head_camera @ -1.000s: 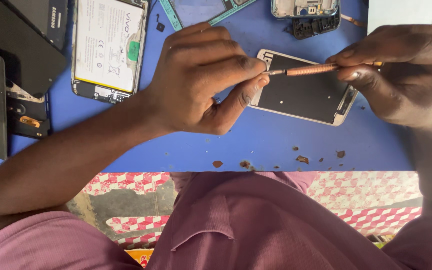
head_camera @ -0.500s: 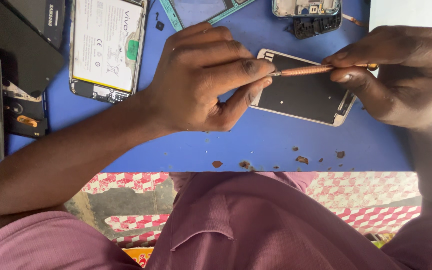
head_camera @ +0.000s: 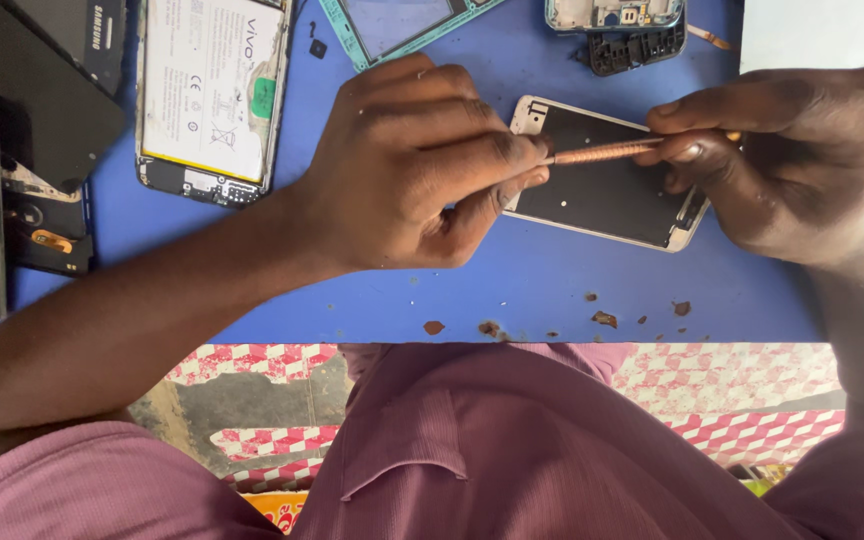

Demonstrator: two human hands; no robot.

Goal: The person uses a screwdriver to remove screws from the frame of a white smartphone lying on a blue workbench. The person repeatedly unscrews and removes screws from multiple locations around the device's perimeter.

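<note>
tool tip (head_camera: 552,159) hidden under left fingers (head_camera: 492,150); phone corner covered

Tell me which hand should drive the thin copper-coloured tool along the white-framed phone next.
Right. The right hand grips the thin copper-coloured tool, its tip at the end of the white-framed phone; the left hand holds that end steady on the blue table.

The desk (head_camera: 572,280) is showing plain blue, the phone frame (head_camera: 607,195) white around black. The tool (head_camera: 602,153) is looking copper-brown. The shirt (head_camera: 552,450) is showing maroon, the floor (head_camera: 732,390) red-and-white checks.
</note>
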